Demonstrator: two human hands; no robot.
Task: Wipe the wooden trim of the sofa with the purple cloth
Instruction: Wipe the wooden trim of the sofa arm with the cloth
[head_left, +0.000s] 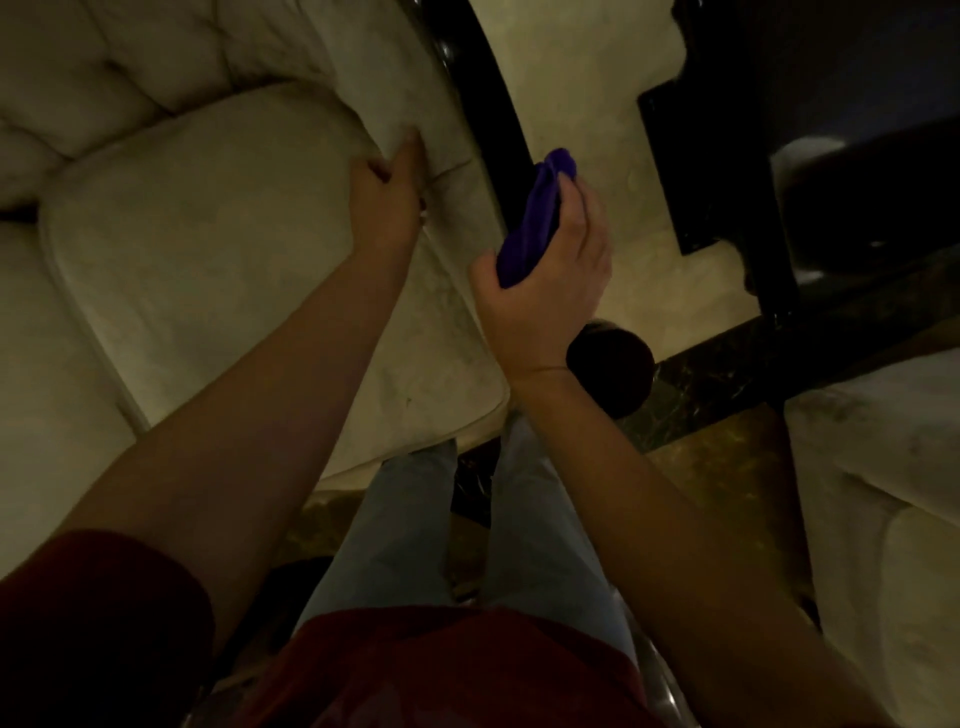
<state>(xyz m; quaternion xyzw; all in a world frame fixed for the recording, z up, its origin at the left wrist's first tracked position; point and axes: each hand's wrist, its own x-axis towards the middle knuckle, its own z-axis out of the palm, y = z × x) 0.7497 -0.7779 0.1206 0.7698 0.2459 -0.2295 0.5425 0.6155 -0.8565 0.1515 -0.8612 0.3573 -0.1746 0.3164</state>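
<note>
A cream tufted sofa (197, 249) fills the left side of the head view. Its dark glossy wooden trim (493, 104) curves down along the armrest and ends in a rounded knob (613, 364). My right hand (550, 280) grips a bunched purple cloth (540, 218), which rests against the lower part of the trim. My left hand (389, 192) is pushed into the gap between the seat cushion and the padded armrest, with its fingertips curled against the fabric.
A dark side table (727, 171) stands to the right over pale carpet. A second cream seat (883, 493) sits at the right edge. Below are a dark marble floor border (727, 384) and my legs in light jeans (415, 530).
</note>
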